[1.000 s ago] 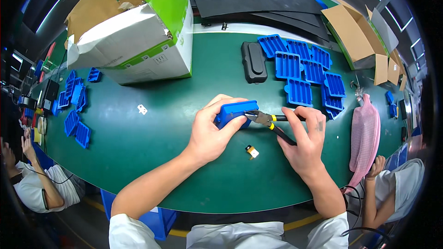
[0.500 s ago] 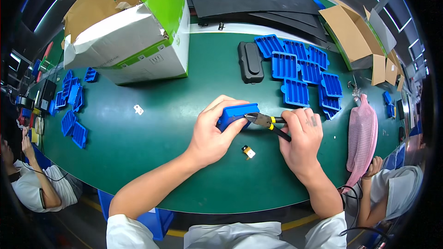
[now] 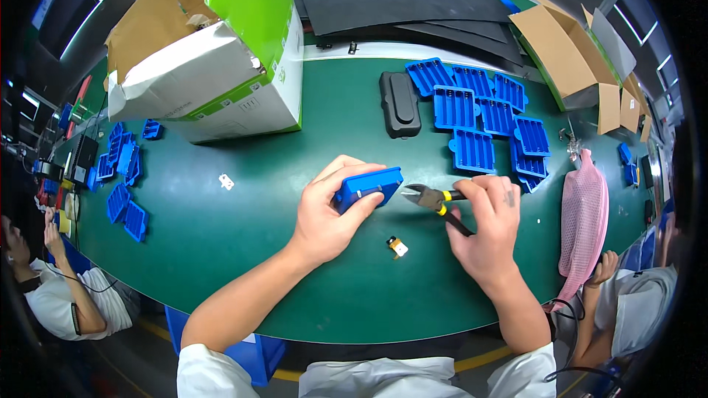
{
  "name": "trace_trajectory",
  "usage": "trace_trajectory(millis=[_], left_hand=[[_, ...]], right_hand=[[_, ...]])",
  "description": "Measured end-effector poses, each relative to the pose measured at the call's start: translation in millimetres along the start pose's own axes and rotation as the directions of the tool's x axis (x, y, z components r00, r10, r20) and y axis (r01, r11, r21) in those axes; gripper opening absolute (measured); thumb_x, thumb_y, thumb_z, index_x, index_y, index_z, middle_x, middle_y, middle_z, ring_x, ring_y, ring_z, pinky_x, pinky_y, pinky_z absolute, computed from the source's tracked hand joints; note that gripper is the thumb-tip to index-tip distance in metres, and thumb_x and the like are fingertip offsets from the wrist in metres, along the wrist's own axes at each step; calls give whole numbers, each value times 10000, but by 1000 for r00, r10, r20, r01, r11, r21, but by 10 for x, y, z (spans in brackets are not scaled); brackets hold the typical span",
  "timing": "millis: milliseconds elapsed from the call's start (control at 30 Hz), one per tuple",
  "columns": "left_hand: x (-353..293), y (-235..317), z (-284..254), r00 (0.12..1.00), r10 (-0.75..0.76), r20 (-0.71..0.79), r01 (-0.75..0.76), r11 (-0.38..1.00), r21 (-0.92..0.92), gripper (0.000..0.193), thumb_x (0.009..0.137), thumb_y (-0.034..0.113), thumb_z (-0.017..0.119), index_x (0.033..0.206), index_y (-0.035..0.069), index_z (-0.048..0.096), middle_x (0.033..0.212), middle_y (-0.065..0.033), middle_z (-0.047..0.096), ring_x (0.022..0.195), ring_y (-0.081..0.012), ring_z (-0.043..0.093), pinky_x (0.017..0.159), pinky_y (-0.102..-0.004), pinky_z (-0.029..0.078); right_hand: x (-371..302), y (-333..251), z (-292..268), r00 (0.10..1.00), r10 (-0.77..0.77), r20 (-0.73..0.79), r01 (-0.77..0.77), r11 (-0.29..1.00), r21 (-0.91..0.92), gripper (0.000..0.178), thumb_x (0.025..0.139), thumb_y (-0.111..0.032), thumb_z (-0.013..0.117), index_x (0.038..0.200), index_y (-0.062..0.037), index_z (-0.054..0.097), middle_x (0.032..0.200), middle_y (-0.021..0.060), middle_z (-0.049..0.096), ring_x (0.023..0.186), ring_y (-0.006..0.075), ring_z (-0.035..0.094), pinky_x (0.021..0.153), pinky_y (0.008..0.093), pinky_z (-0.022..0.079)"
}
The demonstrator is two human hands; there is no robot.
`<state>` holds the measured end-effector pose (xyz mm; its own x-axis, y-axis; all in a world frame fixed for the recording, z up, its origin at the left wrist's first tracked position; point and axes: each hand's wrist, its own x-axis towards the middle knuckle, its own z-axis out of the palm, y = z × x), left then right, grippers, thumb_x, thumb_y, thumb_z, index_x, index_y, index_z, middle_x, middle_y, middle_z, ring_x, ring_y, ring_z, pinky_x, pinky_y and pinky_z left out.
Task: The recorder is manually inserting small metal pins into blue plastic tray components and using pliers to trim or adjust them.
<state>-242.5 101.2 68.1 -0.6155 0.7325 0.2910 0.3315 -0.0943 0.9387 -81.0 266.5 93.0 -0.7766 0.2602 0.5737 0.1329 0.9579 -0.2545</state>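
The left hand [image 3: 324,210] grips a blue plastic case [image 3: 369,183] above the bench [image 3: 295,298], its fingers and thumb hiding the left end; the interior cannot be made out. The case's long axis rises toward the upper right. The right hand [image 3: 490,221] holds diagonal cutters [image 3: 428,197], handle ends concealed, parted jaws pointing left, just beside the case.

The box [image 3: 370,179], blue plastic and rectangular, is held up tilted, its right end higher, at the middle of the scene. Just right of it and apart, the pliers [image 3: 428,197], dark-headed with black-and-yellow handles, point left, jaws parted.
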Motion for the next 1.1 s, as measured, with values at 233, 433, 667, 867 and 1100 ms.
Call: trace_trajectory(millis=[233, 433, 667, 867, 1100], left_hand=[[21, 36, 2, 993, -119, 23, 121, 987, -106, 246, 806, 34, 689, 1041, -35, 665, 992, -92, 631, 904, -167, 613, 808, -271, 492], [21, 37, -9, 986, -163, 31, 166, 978, -123, 245, 819, 64, 694, 1038, -41, 666, 982, -83, 645, 895, -157, 622, 806, -272, 503], [14, 29, -11, 986, -163, 33, 166, 980, -114, 242, 816, 64, 696, 1036, -34, 671, 985, -83, 648, 884, -154, 624, 795, -274, 506], [9, 54, 8, 987, -152, 55, 156, 984, -80, 255, 838, 87, 687, 1055, -43, 648, 1001, -78, 632, 916, -146, 600, 821, -272, 490], [-16, 133, 116, 992, -122, -35, 120, 991, -57, 232, 844, 52, 670, 1059, -28, 635, 979, -90, 619, 881, -174, 617, 793, -290, 515]], right_hand=[[-31, 143, 13, 999, -23, 34, 23, 1000, 10, 458, 561, -62, 785, 990, -69, 624, 910, 54, 578, 818, 251, 530, 720, 378, 375], [-40, 132, 23, 999, -35, 24, 35, 999, -5, 521, 520, -63, 810, 1011, -79, 636, 916, 44, 590, 804, 233, 539, 706, 371, 381], [-33, 110, 43, 999, -28, 30, 28, 999, -21, 533, 520, -56, 814, 1023, -82, 640, 915, 44, 591, 807, 230, 541, 707, 374, 381], [-52, 138, 58, 998, -59, 36, 60, 997, -40, 463, 581, -69, 784, 1021, -74, 636, 858, 42, 586, 748, 232, 530, 668, 370, 377], [-32, 108, 34, 997, -80, -24, 78, 995, -62, 403, 570, -38, 741, 959, -70, 643, 787, 32, 570, 684, 222, 519, 623, 358, 373]])
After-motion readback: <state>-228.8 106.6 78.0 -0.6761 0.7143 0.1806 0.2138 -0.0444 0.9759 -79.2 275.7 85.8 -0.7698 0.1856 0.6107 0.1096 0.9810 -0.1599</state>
